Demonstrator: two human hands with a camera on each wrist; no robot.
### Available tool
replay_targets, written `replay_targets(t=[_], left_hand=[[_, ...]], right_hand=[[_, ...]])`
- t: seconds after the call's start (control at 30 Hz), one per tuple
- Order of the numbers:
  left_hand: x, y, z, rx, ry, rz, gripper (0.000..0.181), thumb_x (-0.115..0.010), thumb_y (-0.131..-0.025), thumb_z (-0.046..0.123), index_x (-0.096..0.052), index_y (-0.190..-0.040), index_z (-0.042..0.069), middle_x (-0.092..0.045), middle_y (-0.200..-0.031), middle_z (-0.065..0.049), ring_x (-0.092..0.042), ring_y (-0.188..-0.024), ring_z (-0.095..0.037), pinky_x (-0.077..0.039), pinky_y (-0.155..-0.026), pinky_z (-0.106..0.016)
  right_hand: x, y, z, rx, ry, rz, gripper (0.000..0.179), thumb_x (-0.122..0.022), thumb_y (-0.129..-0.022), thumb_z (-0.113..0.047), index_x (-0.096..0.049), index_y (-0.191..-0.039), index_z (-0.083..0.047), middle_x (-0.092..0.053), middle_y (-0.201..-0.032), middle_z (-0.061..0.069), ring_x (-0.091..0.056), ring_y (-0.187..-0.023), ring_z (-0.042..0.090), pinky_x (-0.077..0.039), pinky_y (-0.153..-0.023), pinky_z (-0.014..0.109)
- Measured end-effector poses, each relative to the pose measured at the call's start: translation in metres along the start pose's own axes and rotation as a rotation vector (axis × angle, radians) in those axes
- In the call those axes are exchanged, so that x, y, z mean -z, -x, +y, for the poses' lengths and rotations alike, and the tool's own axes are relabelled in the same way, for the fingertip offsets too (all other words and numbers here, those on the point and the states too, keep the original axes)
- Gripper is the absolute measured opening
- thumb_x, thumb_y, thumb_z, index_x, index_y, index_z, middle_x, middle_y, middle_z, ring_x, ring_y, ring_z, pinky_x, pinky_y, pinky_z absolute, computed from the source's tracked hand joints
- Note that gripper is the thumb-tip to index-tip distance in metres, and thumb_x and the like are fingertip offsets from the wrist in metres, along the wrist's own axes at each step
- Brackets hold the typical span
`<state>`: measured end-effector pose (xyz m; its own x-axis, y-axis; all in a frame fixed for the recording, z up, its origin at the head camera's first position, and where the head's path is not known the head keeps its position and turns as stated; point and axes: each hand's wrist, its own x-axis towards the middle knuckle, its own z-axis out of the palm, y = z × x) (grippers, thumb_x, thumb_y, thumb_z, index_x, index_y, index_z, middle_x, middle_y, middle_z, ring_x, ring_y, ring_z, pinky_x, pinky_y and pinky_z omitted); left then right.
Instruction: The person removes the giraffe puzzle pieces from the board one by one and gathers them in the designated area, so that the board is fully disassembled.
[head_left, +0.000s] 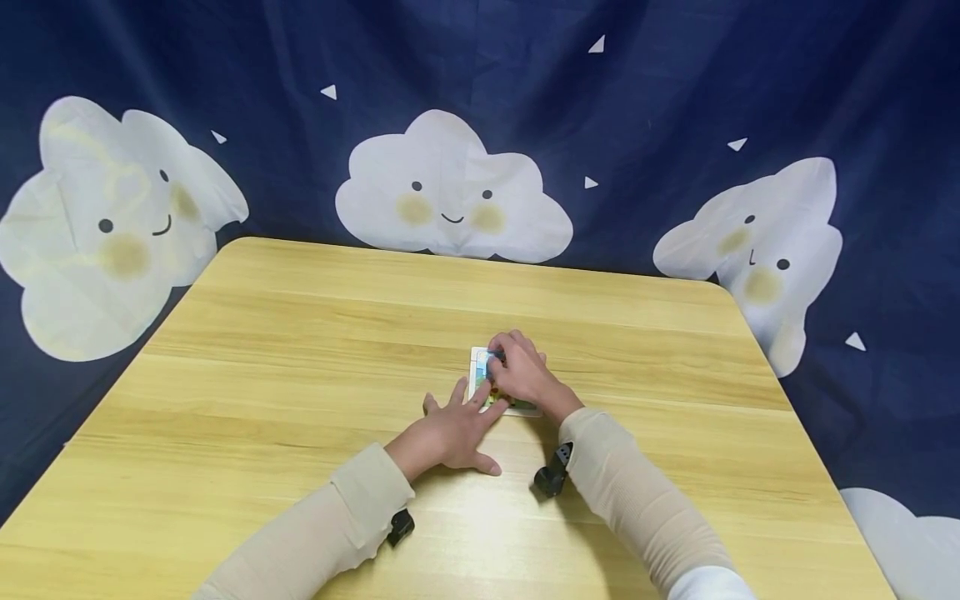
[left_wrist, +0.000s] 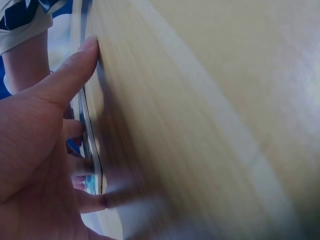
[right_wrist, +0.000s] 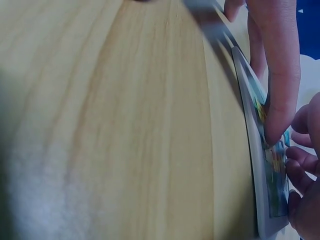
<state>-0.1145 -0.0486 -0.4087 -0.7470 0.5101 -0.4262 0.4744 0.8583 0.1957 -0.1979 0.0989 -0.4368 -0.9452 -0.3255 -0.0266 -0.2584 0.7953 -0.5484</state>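
Picture board (right_wrist: 272, 226) holds colourful artwork (right_wrist: 276, 194) beneath what seems a blue piece (head_left: 496, 355)

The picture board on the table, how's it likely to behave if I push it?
The picture board is probably stiff: its pale rim looks straight and shows thickness in the right wrist view. Lying flat on the table, it seems unlikely to roll or tip. The table's sheen suggests it could slide.

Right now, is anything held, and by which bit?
I can't tell whether the curled right hand holds anything; the left hand only presses on the picture board.
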Motion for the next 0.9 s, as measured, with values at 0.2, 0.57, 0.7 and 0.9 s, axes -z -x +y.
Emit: replay_targets(t=[0.2, 0.57, 0.7, 0.9], left_hand=[[0.0, 0.001, 0.0, -0.004, 0.014, 0.0, 0.095, -0.058, -0.076, 0.069, -0.017, -0.152, 0.029, -0.005, -0.159, -0.008, -0.006, -0.142, -0.043, -0.024, -0.093, -0.076], [0.0, 0.001, 0.0, -0.002, 0.019, 0.0, 0.095, -0.058, -0.076, 0.068, -0.017, -0.152, 0.029, -0.004, -0.159, -0.008, -0.005, -0.142, -0.043, -0.024, -0.092, -0.076], [0.001, 0.002, 0.0, -0.006, 0.023, 0.003, 0.095, -0.059, -0.076, 0.068, -0.017, -0.152, 0.028, -0.003, -0.159, -0.007, -0.005, -0.142, -0.043, -0.024, -0.092, -0.076], [0.0, 0.002, 0.0, -0.009, 0.023, 0.004, 0.095, -0.059, -0.077, 0.068, -0.017, -0.152, 0.028, -0.001, -0.159, -0.007, -0.005, -0.142, -0.043, -0.024, -0.092, -0.076]], right_hand=[[-0.001, 0.0, -0.003, -0.042, -0.051, 0.026, 0.017, -0.052, -0.093, -0.028, -0.058, -0.102, -0.015, -0.055, -0.109, 0.002, -0.05, -0.102, 0.022, -0.034, -0.08, 0.044], [-0.008, -0.001, -0.007, -0.089, -0.081, 0.09, 0.02, -0.06, -0.092, -0.027, -0.059, -0.107, -0.013, -0.056, -0.108, 0.004, -0.051, -0.101, 0.023, -0.03, -0.08, 0.044], [-0.01, -0.001, -0.007, -0.093, -0.076, 0.096, 0.024, -0.063, -0.09, -0.026, -0.062, -0.11, -0.012, -0.055, -0.108, 0.005, -0.051, -0.102, 0.024, -0.028, -0.078, 0.041], [-0.012, 0.0, -0.007, -0.088, -0.074, 0.111, 0.019, -0.065, -0.089, -0.025, -0.063, -0.102, -0.012, -0.055, -0.101, 0.004, -0.051, -0.098, 0.023, -0.027, -0.075, 0.04]])
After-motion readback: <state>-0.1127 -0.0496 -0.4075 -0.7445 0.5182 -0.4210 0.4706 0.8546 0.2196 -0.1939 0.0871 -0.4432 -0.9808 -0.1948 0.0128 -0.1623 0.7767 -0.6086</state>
